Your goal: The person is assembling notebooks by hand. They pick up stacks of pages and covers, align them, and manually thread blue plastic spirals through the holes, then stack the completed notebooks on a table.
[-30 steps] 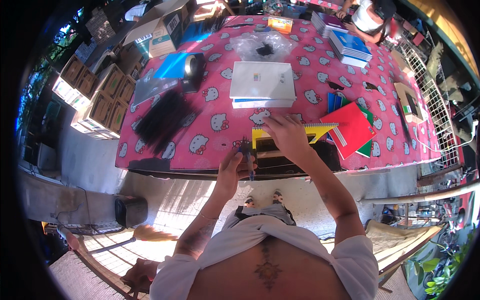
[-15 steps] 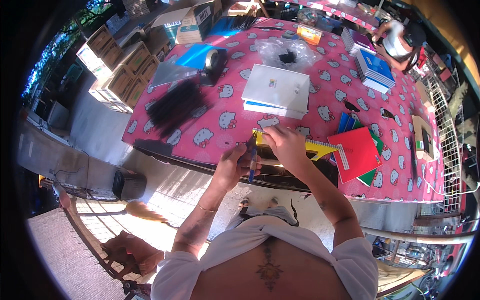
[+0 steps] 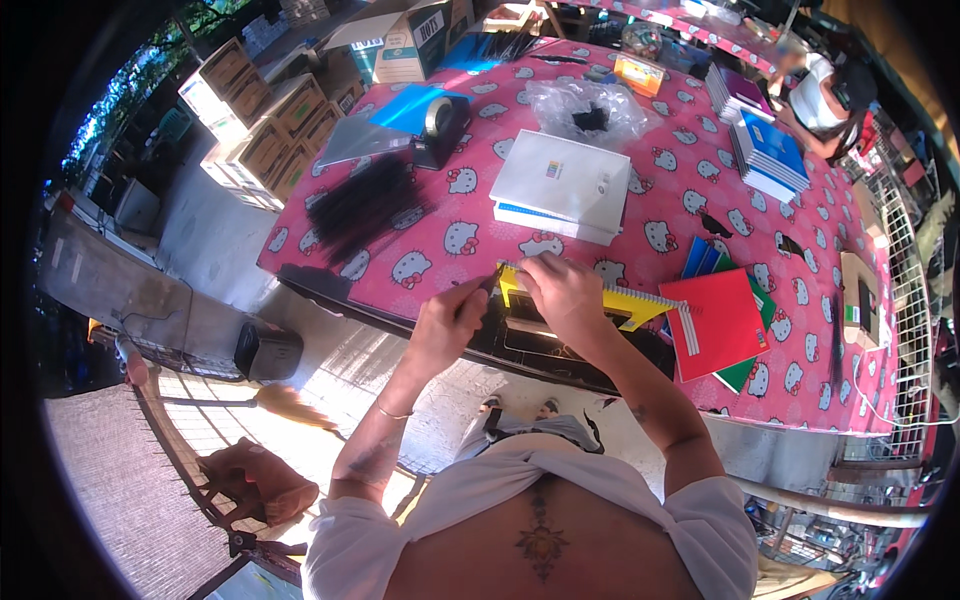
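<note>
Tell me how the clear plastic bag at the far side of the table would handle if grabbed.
The clear plastic bag looks crumpled and thin, so probably floppy and light. The dark items inside would likely sag and shift. Its glossy film may be slippery.

Bright sunlight falls across an outdoor stall. A pink patterned cloth (image 3: 690, 215) covers the tabletop. Beyond the tabletop's far left corner stand stacked cardboard boxes (image 3: 262, 130). Below its near edge lies pale paved ground (image 3: 330, 370), with a broom (image 3: 290, 405) lying on it. Along the right edge runs a white wire rack (image 3: 905, 300).
</note>
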The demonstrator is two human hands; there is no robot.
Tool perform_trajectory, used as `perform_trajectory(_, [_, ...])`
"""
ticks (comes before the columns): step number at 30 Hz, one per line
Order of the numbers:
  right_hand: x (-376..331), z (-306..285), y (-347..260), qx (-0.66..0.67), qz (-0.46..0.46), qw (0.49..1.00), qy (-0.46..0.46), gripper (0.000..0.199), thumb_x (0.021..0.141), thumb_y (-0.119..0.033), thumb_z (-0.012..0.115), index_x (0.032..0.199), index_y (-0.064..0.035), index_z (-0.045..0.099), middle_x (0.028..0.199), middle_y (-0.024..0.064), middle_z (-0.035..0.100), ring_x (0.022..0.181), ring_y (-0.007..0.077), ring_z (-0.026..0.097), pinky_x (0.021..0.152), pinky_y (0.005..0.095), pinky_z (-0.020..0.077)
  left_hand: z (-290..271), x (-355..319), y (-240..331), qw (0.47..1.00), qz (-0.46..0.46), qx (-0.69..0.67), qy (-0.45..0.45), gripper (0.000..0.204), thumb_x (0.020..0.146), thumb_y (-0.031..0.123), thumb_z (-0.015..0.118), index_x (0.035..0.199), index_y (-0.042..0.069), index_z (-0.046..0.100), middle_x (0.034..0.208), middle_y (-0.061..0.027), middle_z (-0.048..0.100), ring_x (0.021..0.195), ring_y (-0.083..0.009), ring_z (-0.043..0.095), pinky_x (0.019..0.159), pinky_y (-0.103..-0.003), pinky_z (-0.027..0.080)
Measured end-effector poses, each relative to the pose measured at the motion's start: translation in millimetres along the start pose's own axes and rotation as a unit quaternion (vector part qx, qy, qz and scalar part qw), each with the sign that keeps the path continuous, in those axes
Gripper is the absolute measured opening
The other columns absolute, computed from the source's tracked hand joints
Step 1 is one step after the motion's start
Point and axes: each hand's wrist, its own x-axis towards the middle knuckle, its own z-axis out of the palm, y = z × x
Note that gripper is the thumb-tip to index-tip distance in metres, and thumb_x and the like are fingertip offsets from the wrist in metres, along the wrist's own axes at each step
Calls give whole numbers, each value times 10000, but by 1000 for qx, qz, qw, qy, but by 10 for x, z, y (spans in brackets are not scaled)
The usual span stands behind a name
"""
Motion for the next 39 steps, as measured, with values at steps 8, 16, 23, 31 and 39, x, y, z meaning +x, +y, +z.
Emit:
perform_trajectory(8, [-367, -592, 385, -68, 68, 992, -84, 253, 799, -220, 736, 1018, -131, 646, 794, 48, 632, 739, 261, 673, 626, 388, 527, -872, 675, -1301, 998, 29, 46, -15, 340, 928, 148, 624, 1243, 28, 669, 1029, -118, 745, 904, -190, 688, 808, -303, 525])
perform_trajectory(16, [-1211, -2332, 1229, 112, 433, 828, 338, 271, 955, -239, 655, 1009, 26, 647, 755, 61, 623, 673, 112, 556, 592, 305, 454, -440, 1414, -1448, 833, 291, 433, 185, 326, 839, 106, 682, 1155, 27, 667, 1081, -206, 657, 991, -369, 640, 864, -456, 508])
perform_trajectory(23, [-3276, -1725, 2347, -187, 674, 695, 165, 442, 849, -399, 726, 949, 27, 660, 855, 181, 707, 778, 332, 699, 698, 432, 525, 808, 1616, -36, 954, 233, 187, 11, 348, 877, 78, 675, 1215, 11, 635, 1131, -225, 646, 1037, -407, 626, 894, -450, 508])
perform_trajectory(31, [-3022, -1562, 2818, -76, 651, 724, 217, 440, 802, -287, 757, 1102, 13, 638, 985, 200, 719, 926, 384, 694, 808, 453, 533, 1170, 2131, -391, 874, 303, 360, -117, 553, 826, 303, 733, 1322, 108, 586, 1348, -238, 525, 1256, -406, 498, 1056, -484, 423])
perform_trajectory(39, [-3010, -1873, 3526, -86, 579, 802, 118, 493, 813, -242, 760, 1218, -10, 603, 1057, 209, 694, 988, 348, 675, 831, 429, 521, 668, 2226, -729, 886, 288, 364, -14, 672, 820, 324, 748, 1413, 123, 504, 1411, -228, 467, 1317, -425, 439, 1081, -505, 400])
